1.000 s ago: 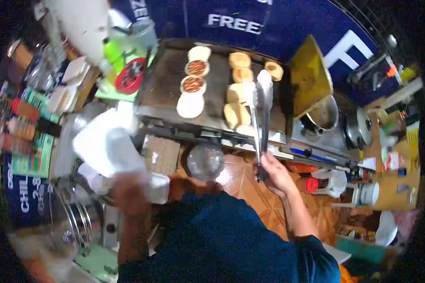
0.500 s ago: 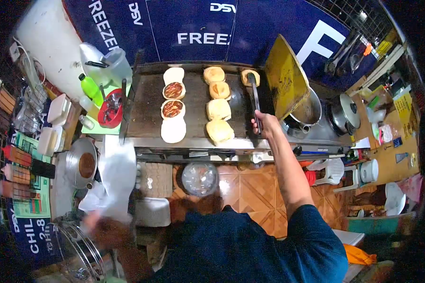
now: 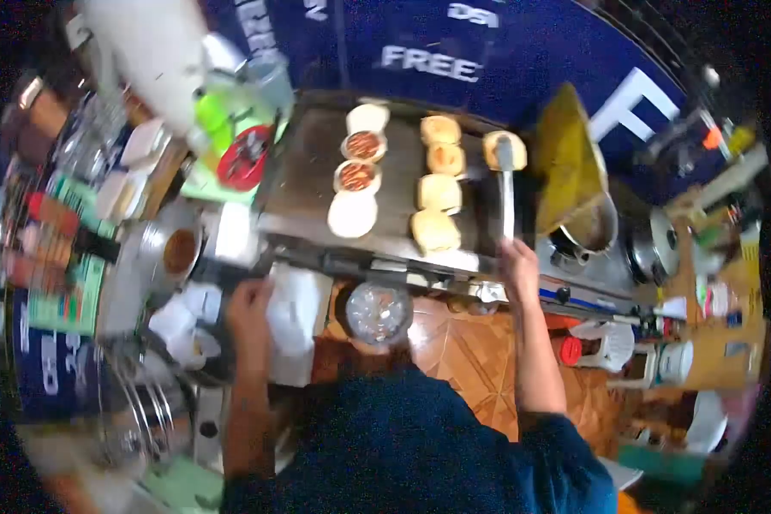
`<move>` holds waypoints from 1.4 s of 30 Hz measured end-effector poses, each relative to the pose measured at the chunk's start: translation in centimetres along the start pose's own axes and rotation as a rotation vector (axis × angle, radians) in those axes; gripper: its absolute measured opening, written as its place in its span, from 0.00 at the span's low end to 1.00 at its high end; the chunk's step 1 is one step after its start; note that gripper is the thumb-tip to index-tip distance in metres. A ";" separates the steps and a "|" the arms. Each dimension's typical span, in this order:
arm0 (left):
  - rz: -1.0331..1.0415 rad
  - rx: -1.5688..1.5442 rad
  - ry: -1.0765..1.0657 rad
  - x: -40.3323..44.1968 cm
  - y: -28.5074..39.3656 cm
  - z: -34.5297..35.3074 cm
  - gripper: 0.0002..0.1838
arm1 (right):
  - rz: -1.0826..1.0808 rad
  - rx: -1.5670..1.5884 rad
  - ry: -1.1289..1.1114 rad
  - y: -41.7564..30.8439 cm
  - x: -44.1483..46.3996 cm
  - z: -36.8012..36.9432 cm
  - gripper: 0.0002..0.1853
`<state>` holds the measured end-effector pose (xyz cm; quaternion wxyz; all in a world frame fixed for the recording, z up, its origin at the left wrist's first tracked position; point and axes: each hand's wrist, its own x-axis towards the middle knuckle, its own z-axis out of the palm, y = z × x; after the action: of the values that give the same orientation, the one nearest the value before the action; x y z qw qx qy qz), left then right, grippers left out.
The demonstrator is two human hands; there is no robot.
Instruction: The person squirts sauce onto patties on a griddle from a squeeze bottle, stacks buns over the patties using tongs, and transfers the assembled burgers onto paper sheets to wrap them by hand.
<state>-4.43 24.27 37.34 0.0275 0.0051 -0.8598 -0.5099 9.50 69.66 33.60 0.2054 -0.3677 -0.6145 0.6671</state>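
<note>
My right hand (image 3: 519, 264) is closed round the handle of long metal tongs (image 3: 507, 201). Their dark tip rests on a browned bun (image 3: 493, 150) at the right of the griddle. My left hand (image 3: 250, 307), blurred, grips the edge of a white paper sheet or bag (image 3: 293, 310) in front of the griddle. Bun halves lie in two columns on the griddle (image 3: 304, 171). Two in the left column carry brown sauce, such as this half (image 3: 357, 176), beside pale ones (image 3: 352, 214). The other column holds toasted buns (image 3: 439, 193).
A yellow board (image 3: 570, 163) stands upright right of the griddle, beside a pot (image 3: 593, 230). A red bowl (image 3: 242, 160) and a green bottle (image 3: 212, 120) sit at the left. A wok (image 3: 167, 248) and crumpled white paper (image 3: 182, 321) are nearer me. Below is a clear round container (image 3: 378, 313).
My left hand has come forward and right, bringing white paper across in front of the griddle. The camera view has shifted; the tongs still rest on the same bun.
</note>
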 end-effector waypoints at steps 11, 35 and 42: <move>-0.087 -0.575 0.011 3.1 3.6 3.9 0.12 | -0.591 -0.314 -0.501 3.1 -17.4 7.3 0.23; 0.300 0.168 0.381 -7.4 -16.1 -3.6 0.06 | 0.741 -0.497 -1.222 9.8 -18.1 28.8 0.11; 0.116 0.353 0.623 -0.2 -24.2 -11.4 0.09 | 0.728 -0.580 -1.306 11.6 -19.9 39.6 0.12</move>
<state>-4.13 2.69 21.51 0.3156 0.1159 -0.8838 -0.3254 -4.99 26.88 26.04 -0.5301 -0.1193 -0.6010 0.5862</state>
